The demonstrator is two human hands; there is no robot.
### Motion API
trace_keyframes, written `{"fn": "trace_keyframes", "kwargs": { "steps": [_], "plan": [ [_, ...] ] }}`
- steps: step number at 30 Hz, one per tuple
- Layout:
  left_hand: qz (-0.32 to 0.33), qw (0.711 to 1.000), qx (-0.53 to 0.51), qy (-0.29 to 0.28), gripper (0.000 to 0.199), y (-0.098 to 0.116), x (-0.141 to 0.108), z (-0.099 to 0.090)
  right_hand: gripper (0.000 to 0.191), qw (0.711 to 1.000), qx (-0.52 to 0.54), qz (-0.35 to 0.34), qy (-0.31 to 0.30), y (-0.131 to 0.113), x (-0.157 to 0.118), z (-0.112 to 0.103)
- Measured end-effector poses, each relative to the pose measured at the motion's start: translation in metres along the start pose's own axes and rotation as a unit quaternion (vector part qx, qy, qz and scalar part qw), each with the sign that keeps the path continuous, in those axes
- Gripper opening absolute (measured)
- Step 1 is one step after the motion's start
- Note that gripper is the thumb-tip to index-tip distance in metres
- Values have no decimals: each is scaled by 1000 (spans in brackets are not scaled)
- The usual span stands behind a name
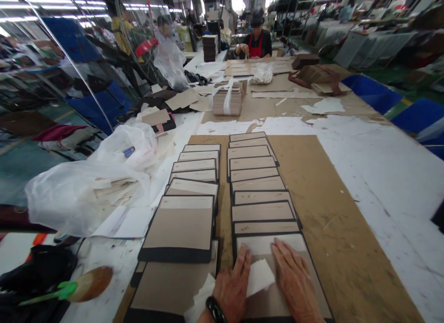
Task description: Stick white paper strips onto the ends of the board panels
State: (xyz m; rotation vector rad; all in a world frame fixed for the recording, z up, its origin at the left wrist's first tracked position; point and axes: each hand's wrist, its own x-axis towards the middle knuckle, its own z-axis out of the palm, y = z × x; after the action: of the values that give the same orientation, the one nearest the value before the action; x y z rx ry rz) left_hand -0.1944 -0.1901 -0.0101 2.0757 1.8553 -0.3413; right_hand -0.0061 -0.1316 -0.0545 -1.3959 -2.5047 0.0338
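plainly, both hands lie on the nearest panel (267, 307) of the right-hand column, a beige sheet with a dark border and a white strip along its far edge. the left hand (231, 283), with a black band (215, 309) at its wrist, has its index and middle fingers stretched out together onto that strip; crumpled white paper (262, 274) shows on both sides of it, and i cannot tell whether the other fingers grip it. the right hand (294, 279) rests flat, fingers straight and close together, clasping nothing visible. beyond, 2 columns of similar panels overlap on a brown board (347, 230). to the left are a plastic bag (86, 193) and a brown rounded object (93, 283) with a green handle. farther off, 1 person in a red apron (255, 47) works at the table's far end.
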Motion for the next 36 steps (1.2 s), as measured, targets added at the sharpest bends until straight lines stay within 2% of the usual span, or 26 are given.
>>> {"fn": "trace_keyframes", "kwargs": {
  "steps": [3,7,10,13,15,17,19,21,22,23,24,27,28,30,32,33,36],
  "plan": [
    [5,1000,-11,-12,91,-2,-1,5,44,996,-66,55,19,24,-9,-1],
    [12,1000,-24,2,92,-5,-3,12,42,995,-84,44,40,48,-18,0],
    [-7,999,-29,-14,86,-9,-6,8,43,995,-79,48,48,51,-19,3],
    [-42,997,-51,-49,80,-16,-12,-3,41,996,-54,66,35,51,-15,0],
    [-49,993,-89,-59,72,-21,-17,-12,39,994,-16,108,23,49,-12,-7],
    [-45,987,-143,-53,62,-25,-21,-21,40,982,81,168,2,42,-9,-14],
    [-37,977,-205,-41,54,-26,-23,-28,44,941,252,218,-66,28,-7,-19],
    [-27,963,-264,-37,46,-26,-23,-33,51,854,426,246,-171,10,-6,-20],
    [-21,957,-288,-42,42,-25,-23,-35,55,810,485,254,-212,1,-6,-19],
    [-16,950,-308,-52,38,-24,-21,-37,57,779,521,259,-236,-7,-5,-18],
    [-15,941,-331,-70,34,-24,-20,-39,56,763,538,264,-245,-15,-4,-18],
    [-17,900,-410,-144,25,-25,-15,-42,31,770,525,291,-217,-30,3,-20],
    [-15,874,-455,-172,23,-27,-13,-42,26,772,520,302,-205,-32,6,-21],
    [-12,800,-558,-217,21,-32,-10,-41,26,781,505,314,-191,-34,9,-25],
    [-13,730,-638,-246,21,-36,-7,-37,27,801,480,297,-197,-34,11,-26],
    [-17,705,-661,-256,22,-38,-6,-34,27,815,461,283,-206,-33,12,-27],
    [-23,676,-686,-266,34,-41,-5,-24,26,847,409,253,-226,-33,14,-26]
  ]
}}
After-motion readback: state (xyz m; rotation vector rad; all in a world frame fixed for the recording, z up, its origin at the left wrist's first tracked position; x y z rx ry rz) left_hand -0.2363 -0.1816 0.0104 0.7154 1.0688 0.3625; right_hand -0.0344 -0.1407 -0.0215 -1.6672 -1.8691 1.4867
